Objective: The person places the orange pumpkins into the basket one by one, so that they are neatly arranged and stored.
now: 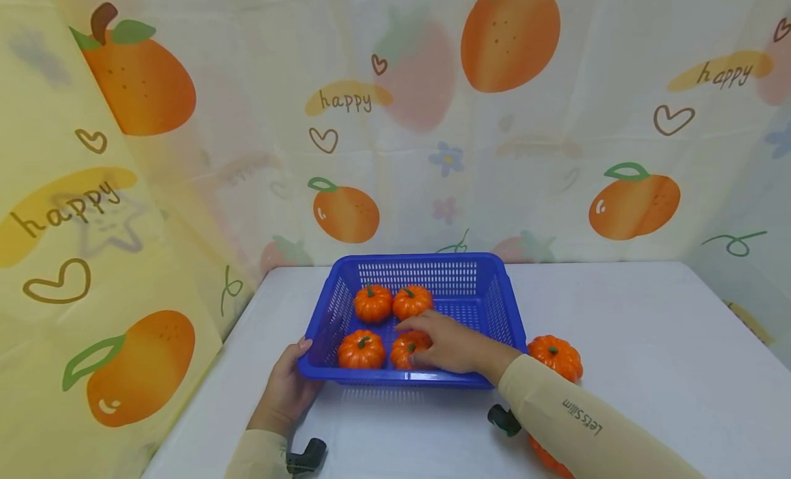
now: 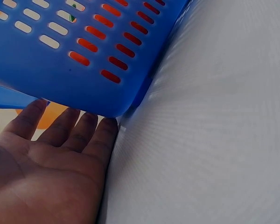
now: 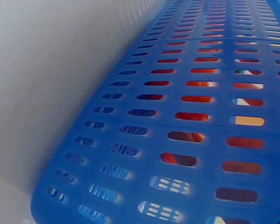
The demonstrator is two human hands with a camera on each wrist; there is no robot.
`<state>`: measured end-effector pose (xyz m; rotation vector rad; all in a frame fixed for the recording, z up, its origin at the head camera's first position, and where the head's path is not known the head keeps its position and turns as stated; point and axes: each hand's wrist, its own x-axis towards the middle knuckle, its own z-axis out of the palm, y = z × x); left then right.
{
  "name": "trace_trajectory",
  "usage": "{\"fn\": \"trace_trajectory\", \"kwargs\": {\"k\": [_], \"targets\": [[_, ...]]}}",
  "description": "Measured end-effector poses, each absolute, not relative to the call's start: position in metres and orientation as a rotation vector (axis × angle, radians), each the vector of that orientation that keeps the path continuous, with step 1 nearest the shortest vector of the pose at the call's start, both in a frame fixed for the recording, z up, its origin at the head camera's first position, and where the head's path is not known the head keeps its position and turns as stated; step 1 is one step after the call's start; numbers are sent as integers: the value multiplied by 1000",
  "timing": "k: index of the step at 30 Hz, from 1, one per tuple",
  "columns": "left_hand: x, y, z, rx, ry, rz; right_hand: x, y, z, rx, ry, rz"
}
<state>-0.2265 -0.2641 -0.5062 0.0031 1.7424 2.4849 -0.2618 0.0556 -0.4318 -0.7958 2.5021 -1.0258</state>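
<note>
A blue plastic basket [image 1: 420, 375] with slotted walls stands on the white table. Inside it are several small orange pumpkins, among them a front-left pumpkin [image 1: 360, 350], a back-left pumpkin [image 1: 373, 303] and another pumpkin [image 1: 412, 302] beside that. My right hand [image 1: 448, 343] reaches over the front rim and grips a pumpkin [image 1: 403, 351] low in the basket, thumb and fingers on either side. At the basket's left corner my left hand [image 1: 290, 383] holds the rim, thumb at the edge. In the left wrist view its fingers [image 2: 60, 128] touch the outer wall.
Right of the basket a pumpkin [image 1: 556, 357] sits on the table. Another pumpkin [image 1: 550, 457] is partly hidden by the right sleeve [image 1: 587, 410]. Dark wrist cameras [image 1: 307, 457] jut from both arms. A fruit-printed curtain [image 1: 420, 191] hangs behind the table.
</note>
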Motion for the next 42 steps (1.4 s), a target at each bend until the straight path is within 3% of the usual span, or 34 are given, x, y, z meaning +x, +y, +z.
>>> {"fn": "trace_trajectory", "kwargs": {"k": [18, 42], "targets": [[-225, -264, -505, 25, 1752, 2483, -259, 60, -424, -910, 2543, -1119], [-225, -265, -508, 17, 1750, 2481, -246, 80, -405, -826, 2537, -1166]]}}
